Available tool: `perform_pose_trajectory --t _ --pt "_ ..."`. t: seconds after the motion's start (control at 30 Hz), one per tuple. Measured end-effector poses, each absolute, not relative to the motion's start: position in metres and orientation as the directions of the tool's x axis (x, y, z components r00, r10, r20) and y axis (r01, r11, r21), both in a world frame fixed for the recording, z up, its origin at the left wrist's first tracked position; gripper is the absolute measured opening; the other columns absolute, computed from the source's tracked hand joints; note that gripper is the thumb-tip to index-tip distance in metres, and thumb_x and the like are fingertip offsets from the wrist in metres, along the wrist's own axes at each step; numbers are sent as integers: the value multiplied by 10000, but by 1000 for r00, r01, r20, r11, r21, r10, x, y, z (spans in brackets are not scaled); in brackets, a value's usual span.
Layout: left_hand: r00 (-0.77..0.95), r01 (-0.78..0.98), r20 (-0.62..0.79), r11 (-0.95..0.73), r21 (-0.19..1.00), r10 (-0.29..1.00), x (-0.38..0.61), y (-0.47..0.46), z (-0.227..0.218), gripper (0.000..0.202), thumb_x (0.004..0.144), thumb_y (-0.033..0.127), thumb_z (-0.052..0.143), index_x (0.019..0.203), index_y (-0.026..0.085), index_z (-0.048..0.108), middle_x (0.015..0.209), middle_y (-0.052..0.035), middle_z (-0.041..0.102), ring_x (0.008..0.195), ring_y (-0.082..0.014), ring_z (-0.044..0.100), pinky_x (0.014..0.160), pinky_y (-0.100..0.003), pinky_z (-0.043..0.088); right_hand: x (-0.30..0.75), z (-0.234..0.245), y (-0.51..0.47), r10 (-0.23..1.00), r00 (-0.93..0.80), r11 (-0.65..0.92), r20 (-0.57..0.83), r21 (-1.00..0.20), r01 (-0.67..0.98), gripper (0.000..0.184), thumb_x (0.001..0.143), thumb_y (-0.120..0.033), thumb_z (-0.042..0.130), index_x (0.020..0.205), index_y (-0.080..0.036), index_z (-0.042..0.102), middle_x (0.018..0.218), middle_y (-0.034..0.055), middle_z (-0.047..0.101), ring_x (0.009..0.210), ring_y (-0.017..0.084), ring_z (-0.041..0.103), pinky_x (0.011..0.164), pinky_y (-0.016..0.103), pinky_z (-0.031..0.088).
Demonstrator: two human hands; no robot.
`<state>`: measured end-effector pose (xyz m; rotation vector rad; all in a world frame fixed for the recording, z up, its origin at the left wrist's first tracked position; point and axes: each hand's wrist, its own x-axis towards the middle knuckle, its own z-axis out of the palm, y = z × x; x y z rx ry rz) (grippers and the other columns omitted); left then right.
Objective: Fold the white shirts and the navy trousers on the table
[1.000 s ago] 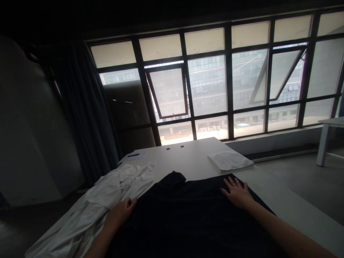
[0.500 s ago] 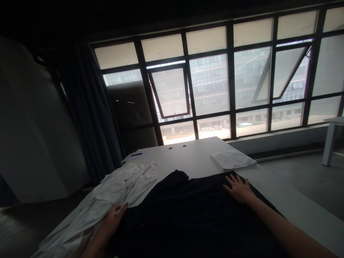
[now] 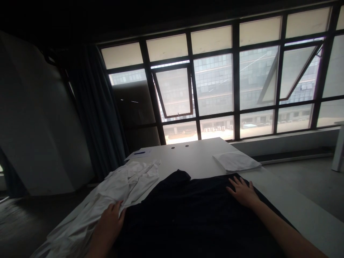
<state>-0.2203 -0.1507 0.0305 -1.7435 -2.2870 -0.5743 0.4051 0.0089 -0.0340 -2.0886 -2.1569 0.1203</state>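
A dark, nearly black garment (image 3: pixel 188 218) lies spread over the near part of the white table (image 3: pixel 193 154), with a bunched collar or sleeve at its far end. My right hand (image 3: pixel 243 192) rests flat on its far right area, fingers spread. My left hand (image 3: pixel 110 223) lies open where the black cloth meets a crumpled white garment (image 3: pixel 129 184), its fingers on the white fabric. The white garment hangs over the table's left side. A folded white cloth (image 3: pixel 236 161) sits beyond my right hand, apart from it.
A sheet of paper (image 3: pixel 139 154) with a blue pen lies at the table's far left corner. The table top has several small round holes near its far edge. Large windows stand beyond the table, a dark curtain hangs at left, and a grey floor shows at right.
My left hand has shifted slightly back and left along the white garment's edge, its fingers opening. The whole view has drifted, with the table and windows moving right.
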Motion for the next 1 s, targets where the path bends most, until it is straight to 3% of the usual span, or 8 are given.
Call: perform_pose_trajectory --t 0.1,0.23,0.4,0.53,0.63,0.77,0.87,1.0 --pt "-92 985 381 28 169 920 -184 -153 40 466 952 508 388 1262 252 623 1295 -88 647 1249 -303 563 1123 -415 387 402 -33 6 996 -13 25 87 -130 991 730 927 -669 323 1535 -269 383 1638 98 279 1506 403 144 1121 736 -10" --pt "160 952 180 -200 232 970 -139 -153 26 517 934 622 496 1387 382 566 1499 11 515 1398 -281 441 1202 -421 304 399 -31 4 990 -18 35 138 -122 992 658 942 -587 361 1505 -254 435 1629 93 303 1505 374 174 1143 703 12" --pt "188 961 -51 -173 217 981 -134 -147 13 806 852 729 568 1543 406 308 1648 -8 198 1511 -350 176 1223 -601 91 402 -26 5 998 -52 55 20 -188 981 797 917 -717 295 1562 -251 326 1650 92 240 1519 342 148 1178 635 55" --pt "140 978 -120 -118 174 983 -147 -147 17 968 780 749 638 1563 401 187 1659 -19 88 1516 -368 88 1195 -654 25 402 -22 5 998 -55 51 -18 -186 981 905 867 -815 252 1581 -259 269 1665 81 170 1528 346 90 1183 631 22" --pt "145 977 -129 -121 173 981 -150 -147 17 809 900 733 471 1567 391 168 1657 -13 73 1523 -326 87 1197 -642 28 401 -20 5 998 -58 51 -32 -184 982 930 855 -835 230 1586 -261 247 1668 78 152 1529 347 70 1181 637 20" --pt "124 985 -116 -109 130 985 -149 -143 8 586 1025 563 266 1571 373 171 1656 -15 74 1527 -291 110 1186 -651 56 401 -22 6 998 -49 43 -28 -171 984 850 901 -761 227 1587 -260 244 1669 76 152 1530 335 79 1179 635 28" --pt "107 990 -126 -94 108 986 -149 -139 3 588 1022 534 288 1573 361 178 1656 -32 74 1525 -308 115 1175 -663 68 401 -24 8 999 -45 42 -17 -157 987 752 942 -664 235 1582 -270 263 1667 68 175 1528 329 105 1179 628 34" --pt "80 992 -189 -59 114 979 -148 -136 8 652 999 633 259 1579 360 145 1661 -28 27 1530 -304 82 1172 -669 55 401 -26 9 999 -41 39 -10 -154 987 741 940 -654 259 1574 -273 291 1664 72 195 1525 340 116 1177 632 48"
